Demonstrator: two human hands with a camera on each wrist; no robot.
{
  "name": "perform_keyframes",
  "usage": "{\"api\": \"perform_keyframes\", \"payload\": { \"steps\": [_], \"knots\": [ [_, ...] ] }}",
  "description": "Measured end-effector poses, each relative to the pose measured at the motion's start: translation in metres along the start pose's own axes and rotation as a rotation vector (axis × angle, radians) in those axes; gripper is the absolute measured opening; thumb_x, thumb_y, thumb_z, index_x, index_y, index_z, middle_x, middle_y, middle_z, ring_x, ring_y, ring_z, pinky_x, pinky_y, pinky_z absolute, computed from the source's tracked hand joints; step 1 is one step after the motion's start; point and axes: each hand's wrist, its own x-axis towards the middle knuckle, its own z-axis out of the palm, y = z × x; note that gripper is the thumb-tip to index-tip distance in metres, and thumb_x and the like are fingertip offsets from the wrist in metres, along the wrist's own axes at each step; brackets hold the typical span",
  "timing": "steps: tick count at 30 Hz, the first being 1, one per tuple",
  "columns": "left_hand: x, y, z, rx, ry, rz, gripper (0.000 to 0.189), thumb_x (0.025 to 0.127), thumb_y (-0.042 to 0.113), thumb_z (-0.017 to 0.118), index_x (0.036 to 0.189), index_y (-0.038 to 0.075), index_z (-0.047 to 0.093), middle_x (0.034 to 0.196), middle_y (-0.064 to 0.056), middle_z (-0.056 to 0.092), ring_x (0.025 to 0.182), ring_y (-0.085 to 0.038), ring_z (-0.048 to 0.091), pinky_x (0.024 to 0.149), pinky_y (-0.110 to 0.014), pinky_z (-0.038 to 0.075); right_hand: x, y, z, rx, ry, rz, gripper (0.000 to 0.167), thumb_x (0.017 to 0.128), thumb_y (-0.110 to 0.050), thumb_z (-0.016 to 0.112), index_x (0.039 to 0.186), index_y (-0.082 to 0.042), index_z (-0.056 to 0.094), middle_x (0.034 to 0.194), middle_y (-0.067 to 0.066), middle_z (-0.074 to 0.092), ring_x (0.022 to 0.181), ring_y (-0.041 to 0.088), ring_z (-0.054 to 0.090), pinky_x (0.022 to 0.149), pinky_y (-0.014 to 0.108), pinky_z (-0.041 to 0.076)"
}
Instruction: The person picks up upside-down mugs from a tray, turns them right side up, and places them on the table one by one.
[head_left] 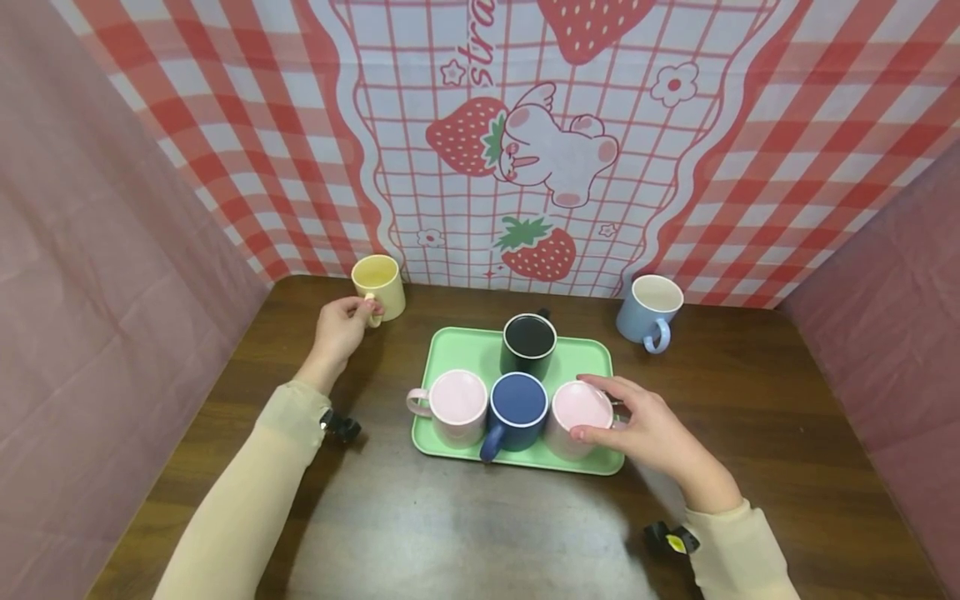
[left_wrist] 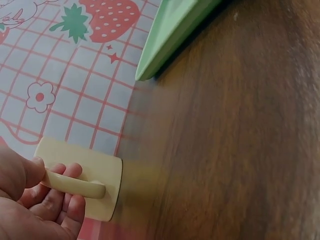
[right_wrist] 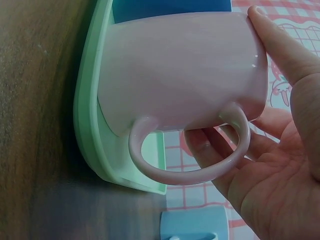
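At the back left, my left hand [head_left: 341, 335] pinches the handle of a pale yellow mug [head_left: 387, 292]. The left wrist view shows thumb and fingers around that handle [left_wrist: 80, 187], and the mug upright on the table. My right hand [head_left: 651, 423] grips the right-hand pink mug [head_left: 567, 439] near its rim, thumb on the near side and fingers on the far side. In the right wrist view this pink mug [right_wrist: 180, 70] stands at the end of the green tray [right_wrist: 85, 115], its handle pointing away from the other mugs.
On the green tray [head_left: 592, 358] also stand another pink mug [head_left: 459, 400], a dark blue mug [head_left: 519, 400] and a black mug [head_left: 528, 337] behind them. A light blue mug [head_left: 651, 310] sits at the back right, near the checked cloth backdrop [head_left: 570, 275].
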Motion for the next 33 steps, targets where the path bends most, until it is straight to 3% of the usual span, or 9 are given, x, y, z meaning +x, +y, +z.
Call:
{"api": "perform_keyframes", "payload": {
  "steps": [7,14,21,27,30,33],
  "knots": [
    [-0.003,0.001,-0.003,0.052,-0.026,0.004,0.033,0.114,0.014,0.059,0.129,-0.012,0.072,0.129,-0.026,0.075,0.113,-0.025,0.070,0.095,-0.030,0.059,-0.002,0.000,-0.001,-0.003,-0.002,0.001,0.073,0.083,-0.031,0.098,0.146,-0.007,0.068,0.131,0.012,0.074,0.109,0.024,0.067,0.093,0.044,0.061],
    [-0.004,0.003,-0.005,0.048,-0.022,0.013,0.031,0.113,0.012,0.060,0.128,-0.013,0.071,0.127,-0.029,0.075,0.110,-0.027,0.071,0.098,-0.037,0.061,-0.001,0.002,-0.001,0.000,-0.007,-0.002,0.073,0.084,-0.032,0.098,0.147,-0.007,0.068,0.132,0.012,0.073,0.111,0.025,0.068,0.095,0.048,0.061],
    [-0.005,0.005,-0.006,0.096,0.000,0.003,0.033,0.111,0.018,0.065,0.128,-0.011,0.072,0.124,-0.028,0.075,0.108,-0.028,0.071,0.082,-0.018,0.055,0.000,0.003,-0.001,-0.005,-0.011,0.001,0.074,0.084,-0.032,0.098,0.147,-0.007,0.067,0.132,0.012,0.073,0.111,0.025,0.067,0.096,0.050,0.061],
    [-0.012,0.009,-0.012,0.202,0.064,0.001,0.036,0.107,0.025,0.070,0.129,-0.004,0.073,0.124,-0.023,0.076,0.111,-0.031,0.072,0.091,-0.033,0.055,0.000,0.003,-0.001,0.001,-0.010,-0.011,0.074,0.084,-0.030,0.098,0.146,-0.006,0.067,0.131,0.012,0.073,0.111,0.026,0.068,0.096,0.057,0.061],
    [-0.019,0.014,-0.015,0.245,0.104,0.037,0.034,0.105,0.025,0.071,0.127,-0.001,0.073,0.123,-0.021,0.077,0.112,-0.033,0.073,0.093,-0.039,0.056,0.000,0.003,0.000,0.005,-0.009,-0.013,0.073,0.084,-0.030,0.098,0.146,-0.006,0.067,0.131,0.012,0.073,0.111,0.026,0.068,0.096,0.058,0.061],
    [-0.029,0.020,-0.018,0.279,0.085,0.095,0.032,0.105,0.023,0.070,0.126,0.000,0.073,0.121,-0.020,0.078,0.111,-0.034,0.075,0.091,-0.040,0.057,0.000,0.003,0.000,0.002,-0.009,-0.012,0.073,0.084,-0.030,0.098,0.146,-0.006,0.067,0.132,0.012,0.073,0.111,0.026,0.068,0.095,0.055,0.061]
  ]
}}
